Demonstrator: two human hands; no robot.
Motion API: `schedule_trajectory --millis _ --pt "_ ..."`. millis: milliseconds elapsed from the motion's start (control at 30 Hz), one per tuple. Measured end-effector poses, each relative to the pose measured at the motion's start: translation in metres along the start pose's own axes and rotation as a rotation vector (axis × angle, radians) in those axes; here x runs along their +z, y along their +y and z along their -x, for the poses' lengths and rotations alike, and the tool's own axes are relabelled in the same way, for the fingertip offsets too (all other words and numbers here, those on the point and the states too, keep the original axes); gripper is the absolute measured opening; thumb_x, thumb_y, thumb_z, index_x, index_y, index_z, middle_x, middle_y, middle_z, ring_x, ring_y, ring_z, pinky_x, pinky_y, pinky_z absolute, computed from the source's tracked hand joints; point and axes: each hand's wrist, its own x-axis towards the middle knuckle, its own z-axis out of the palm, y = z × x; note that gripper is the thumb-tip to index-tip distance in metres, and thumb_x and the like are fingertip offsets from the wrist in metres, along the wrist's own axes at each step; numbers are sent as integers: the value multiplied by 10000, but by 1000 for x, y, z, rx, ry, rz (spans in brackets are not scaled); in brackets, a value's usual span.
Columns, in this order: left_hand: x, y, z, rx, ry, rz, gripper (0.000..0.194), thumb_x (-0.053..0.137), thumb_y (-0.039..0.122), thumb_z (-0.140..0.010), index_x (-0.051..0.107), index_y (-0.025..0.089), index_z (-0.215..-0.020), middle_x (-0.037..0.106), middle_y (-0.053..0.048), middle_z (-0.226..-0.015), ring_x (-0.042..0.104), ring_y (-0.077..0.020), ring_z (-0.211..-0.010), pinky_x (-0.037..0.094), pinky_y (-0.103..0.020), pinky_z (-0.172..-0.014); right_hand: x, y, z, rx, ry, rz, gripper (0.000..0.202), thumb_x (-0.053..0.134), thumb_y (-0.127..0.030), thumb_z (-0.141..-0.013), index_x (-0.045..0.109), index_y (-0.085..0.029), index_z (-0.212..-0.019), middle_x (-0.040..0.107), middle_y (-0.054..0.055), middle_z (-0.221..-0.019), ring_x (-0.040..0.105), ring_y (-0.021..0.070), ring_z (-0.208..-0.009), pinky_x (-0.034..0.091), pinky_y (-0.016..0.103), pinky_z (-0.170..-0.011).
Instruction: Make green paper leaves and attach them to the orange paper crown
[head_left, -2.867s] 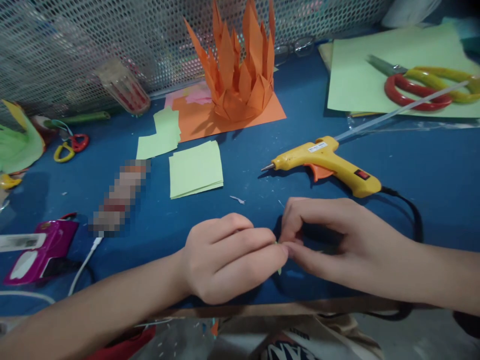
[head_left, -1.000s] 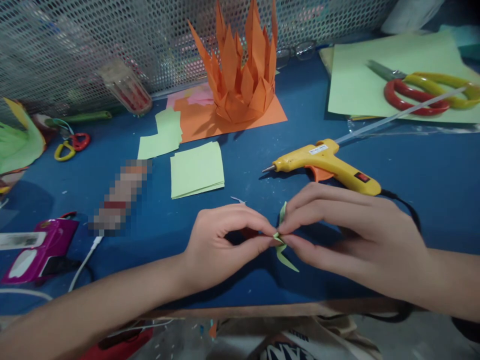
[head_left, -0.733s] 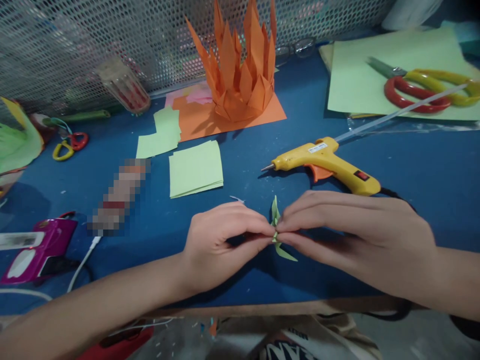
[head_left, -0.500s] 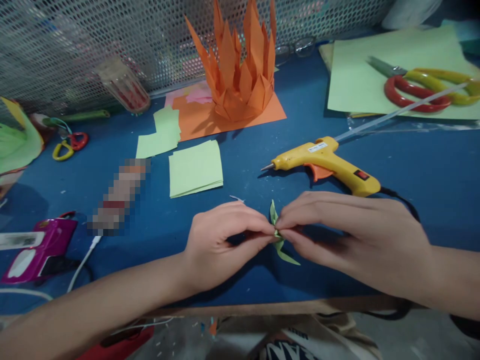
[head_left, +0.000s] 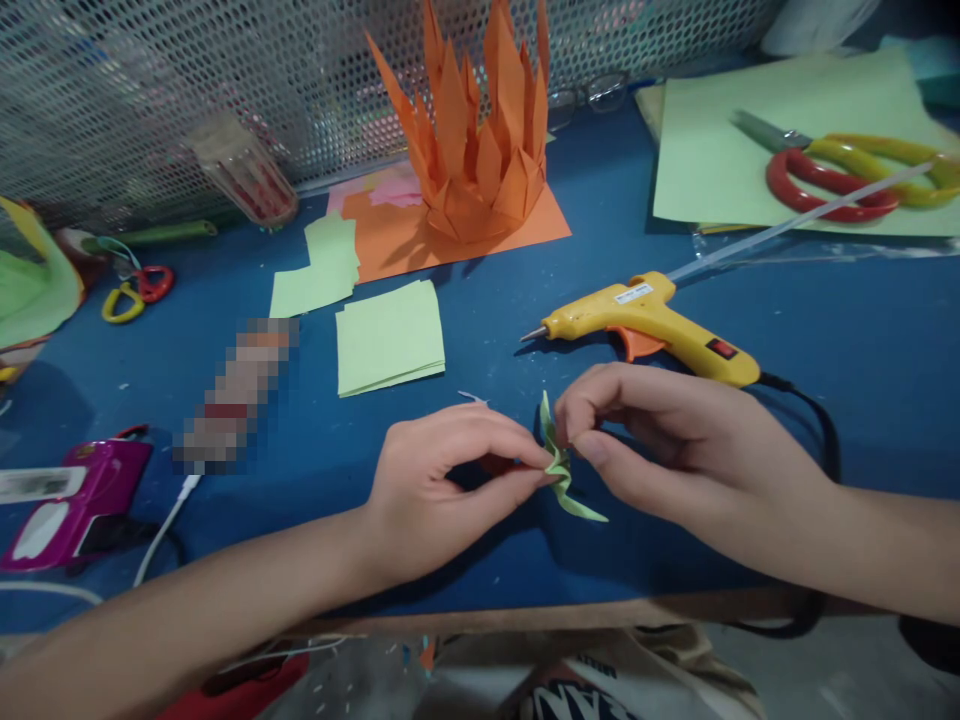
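Between thumb and forefinger, my left hand (head_left: 457, 490) pinches a small folded light-green paper piece (head_left: 559, 468), whose pointed ends stick up and down to the right. My right hand (head_left: 675, 450) is just right of the piece, thumb and forefinger curled close together near its upper part; whether they touch it or hold anything is too small to tell. Beyond my hands lies a yellow glue gun (head_left: 645, 318) with a clear glue stick in its back. A stack of light-green paper squares (head_left: 391, 340) rests left of the glue gun.
An orange folded-paper crown shape (head_left: 487, 180) stands on orange paper at the back. Large scissors (head_left: 832, 180) lie on green sheets at the right. At the left are small scissors (head_left: 139, 293), a tilted jar (head_left: 255, 185), a purple device (head_left: 75, 505) and a blurred-out object (head_left: 240, 395) with a white cable.
My right hand's fingertips have moved up and back from the middle of the green piece, uncovering more of it. My left hand keeps its pinch in nearly the same place.
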Motion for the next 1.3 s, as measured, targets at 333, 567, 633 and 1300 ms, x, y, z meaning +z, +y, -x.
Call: schedule_trajectory --millis 333,567,633,1300 --pt "0 0 0 -4 19 35 71 755 103 -804 719 155 -772 778 -46 -771 685 -116 -645 557 -224 -661 0 0 0 133 -14 -405 164 511 -271 -997 521 -223 -841 649 -19 -786 621 72 -686 537 168 -625" --pt "0 -1 -2 -2 18 34 73 753 95 -803 716 152 -776 778 -47 -769 676 -108 -638 553 -208 -645 -1 1 -3 163 -68 -504 198 497 -332 -1009 509 -221 -846 619 -30 -784 599 66 -632 533 186 -605" --pt "0 -2 -1 11 5 18 68 743 98 -814 714 153 -786 780 -46 -777 680 -107 -642 554 -210 -652 -1 1 -3 169 -73 -466 214 503 -360 -1004 504 -223 -840 596 -30 -742 571 74 -609 516 191 -575" --pt "-3 -3 3 -14 67 48 106 746 124 -816 705 222 -807 750 -25 -777 672 -138 -667 566 -245 -613 -15 9 -1 -270 -48 329 112 584 -215 -934 650 -276 -1001 722 -14 -837 681 139 -704 565 247 -678"
